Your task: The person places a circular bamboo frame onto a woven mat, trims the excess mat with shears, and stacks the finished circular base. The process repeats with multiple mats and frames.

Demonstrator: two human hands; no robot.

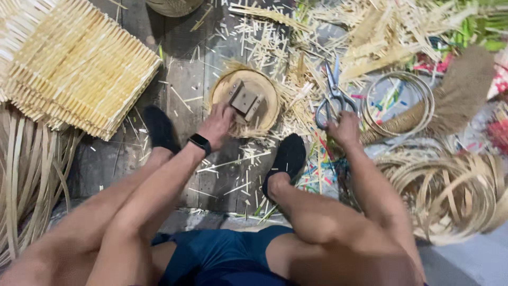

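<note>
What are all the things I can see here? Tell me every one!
Round woven disc: one, tan, floor centre, small wooden block on it.
Scissors: one, grey metal, right of disc.
Woven mats: a stack, pale yellow, top left.
Bamboo rings: many, tan, right side.
Loose strips: a bundle, tan, left edge.
Trimmings: scattered, pale, over the floor.
Brush: one, brown, upper right.
Shoes: two, black.
Wristwatch: one, black.
Left hand: on the disc's edge.
Right hand: on the scissors' handles.

A basket-weaving workshop: bamboo strips [381, 32] (offcuts everywhere), coiled hoops [450, 190], woven mats [74, 63].
</note>
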